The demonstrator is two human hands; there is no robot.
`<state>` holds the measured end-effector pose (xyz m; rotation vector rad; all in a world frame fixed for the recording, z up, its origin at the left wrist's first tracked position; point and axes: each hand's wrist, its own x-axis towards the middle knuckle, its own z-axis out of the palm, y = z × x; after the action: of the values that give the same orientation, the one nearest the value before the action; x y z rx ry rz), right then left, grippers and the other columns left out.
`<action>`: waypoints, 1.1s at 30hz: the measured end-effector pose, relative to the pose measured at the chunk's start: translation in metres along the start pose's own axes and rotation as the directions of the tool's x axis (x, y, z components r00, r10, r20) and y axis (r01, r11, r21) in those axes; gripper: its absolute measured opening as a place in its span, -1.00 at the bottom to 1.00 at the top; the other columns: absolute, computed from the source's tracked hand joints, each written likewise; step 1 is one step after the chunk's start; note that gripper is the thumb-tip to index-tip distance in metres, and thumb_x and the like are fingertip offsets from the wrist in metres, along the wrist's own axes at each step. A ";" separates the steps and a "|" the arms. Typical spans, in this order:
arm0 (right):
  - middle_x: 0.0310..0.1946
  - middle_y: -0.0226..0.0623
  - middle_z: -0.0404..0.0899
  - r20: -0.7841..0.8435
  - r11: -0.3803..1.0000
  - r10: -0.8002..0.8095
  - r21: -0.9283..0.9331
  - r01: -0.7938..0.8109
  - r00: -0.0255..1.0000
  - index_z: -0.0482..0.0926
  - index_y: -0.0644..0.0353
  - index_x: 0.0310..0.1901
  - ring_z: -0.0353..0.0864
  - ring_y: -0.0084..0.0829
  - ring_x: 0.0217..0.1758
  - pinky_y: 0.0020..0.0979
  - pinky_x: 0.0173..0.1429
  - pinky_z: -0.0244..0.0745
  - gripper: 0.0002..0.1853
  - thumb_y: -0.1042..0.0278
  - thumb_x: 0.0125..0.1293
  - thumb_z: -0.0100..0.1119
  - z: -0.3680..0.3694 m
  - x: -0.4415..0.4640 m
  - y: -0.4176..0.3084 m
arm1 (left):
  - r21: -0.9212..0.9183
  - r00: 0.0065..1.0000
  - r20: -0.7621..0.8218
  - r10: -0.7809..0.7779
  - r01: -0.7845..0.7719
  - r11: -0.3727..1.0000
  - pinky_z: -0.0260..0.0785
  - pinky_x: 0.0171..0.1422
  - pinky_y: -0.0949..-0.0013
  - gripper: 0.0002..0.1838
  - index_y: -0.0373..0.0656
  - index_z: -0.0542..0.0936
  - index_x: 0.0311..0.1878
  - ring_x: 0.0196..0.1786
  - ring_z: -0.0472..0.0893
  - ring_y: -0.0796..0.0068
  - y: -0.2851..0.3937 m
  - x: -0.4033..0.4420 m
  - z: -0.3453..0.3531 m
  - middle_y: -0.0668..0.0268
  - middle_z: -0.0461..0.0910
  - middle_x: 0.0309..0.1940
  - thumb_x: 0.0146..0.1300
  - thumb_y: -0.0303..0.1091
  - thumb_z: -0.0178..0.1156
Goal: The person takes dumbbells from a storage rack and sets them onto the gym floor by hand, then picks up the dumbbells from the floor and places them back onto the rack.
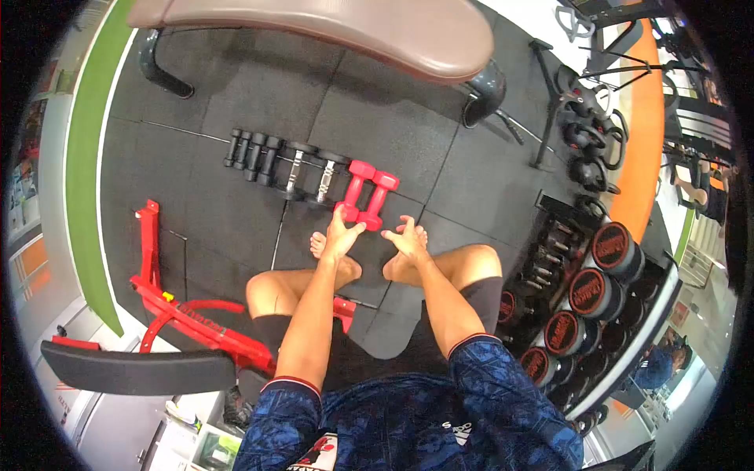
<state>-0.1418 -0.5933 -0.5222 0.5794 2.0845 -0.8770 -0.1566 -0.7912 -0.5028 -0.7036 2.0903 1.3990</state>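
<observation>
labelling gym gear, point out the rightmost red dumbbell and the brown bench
Rightmost red dumbbell [377,202]: head view, on its handle.
Brown bench [345,30]: head view, on its padded top.

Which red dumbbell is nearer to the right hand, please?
The rightmost red dumbbell; the other red dumbbell lies between it and a silver-handled dumbbell.

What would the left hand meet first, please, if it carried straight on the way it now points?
Most likely the near end of the left red dumbbell: the left hand points towards it, fingertips very close, though this view does not settle whether they already touch.
</observation>
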 end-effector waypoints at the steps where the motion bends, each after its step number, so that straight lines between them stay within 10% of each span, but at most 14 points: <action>1: 0.09 -0.09 0.46 0.023 0.995 0.022 0.096 -0.024 0.999 0.13 0.22 0.31 0.49 -0.16 0.04 -0.18 0.21 0.35 0.04 -0.14 -0.12 0.44 0.018 0.027 0.011 | 0.003 1.000 -0.026 0.015 -0.015 1.000 0.20 0.38 0.23 -0.17 -0.32 0.22 0.34 0.31 0.39 0.11 -0.019 0.020 0.010 -0.05 0.42 0.21 0.00 -0.29 0.36; 7: 0.14 0.08 0.41 0.100 0.794 0.200 0.566 -0.221 0.975 0.10 0.25 0.32 0.43 -0.10 0.22 -0.23 0.27 0.32 0.07 -0.17 -0.12 0.46 0.105 0.160 0.033 | 0.157 0.992 -0.074 0.103 -0.090 0.983 0.14 0.42 0.24 -0.16 -0.34 0.19 0.36 0.34 0.33 0.06 -0.100 0.134 0.057 -0.10 0.33 0.26 -0.06 -0.41 0.28; 12: -0.11 -0.01 0.64 -0.230 0.921 0.300 0.322 -0.219 0.926 0.62 0.16 -0.14 0.61 -0.04 0.00 -0.18 0.14 0.44 -0.38 -0.19 -0.12 0.40 0.127 0.197 0.035 | 0.227 0.997 -0.054 0.057 -0.043 0.973 0.28 0.30 0.19 -0.20 -0.32 0.29 0.27 0.22 0.45 0.01 -0.131 0.196 0.083 -0.12 0.45 0.13 -0.11 -0.34 0.33; 15: -0.34 -0.08 0.68 -0.226 0.867 0.268 0.481 -0.132 0.937 0.64 0.17 -0.20 0.68 -0.13 -0.23 -0.21 -0.07 0.56 -0.53 -0.01 -0.06 0.42 0.155 0.223 0.049 | 0.251 0.998 -0.060 -0.027 0.042 0.967 0.43 0.05 0.12 -0.44 -0.28 0.51 -0.04 -0.08 0.61 0.00 -0.143 0.213 0.093 -0.05 0.61 -0.21 -0.15 -0.24 0.38; 18: -0.54 -0.25 0.60 0.031 0.488 0.250 0.859 -0.154 0.968 0.57 0.22 -0.30 0.59 -0.39 -0.54 -0.33 -0.39 0.56 -0.74 0.25 0.06 0.37 0.160 0.227 0.044 | 0.157 0.988 -0.020 -0.154 0.155 0.975 0.51 -0.16 0.18 -0.64 -0.23 0.63 -0.33 -0.36 0.69 0.18 -0.152 0.230 0.092 0.11 0.65 -0.51 -0.16 -0.18 0.41; 33: -0.72 -0.35 0.46 -0.014 0.428 0.229 0.900 -0.088 0.973 0.49 0.20 -0.55 0.41 -0.50 -0.76 -0.44 -0.68 0.33 -0.88 0.48 0.00 0.26 0.090 0.120 0.054 | -0.113 0.977 0.146 -0.157 0.174 0.978 0.37 -0.51 0.41 -0.78 -0.16 0.63 -0.31 -0.63 0.50 0.57 -0.112 0.101 0.083 0.38 0.55 -0.62 -0.12 -0.53 0.29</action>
<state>-0.1334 -0.6129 -0.6801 1.4050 1.4474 -1.8884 -0.1440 -0.7636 -0.6724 -0.7901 1.8076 1.4506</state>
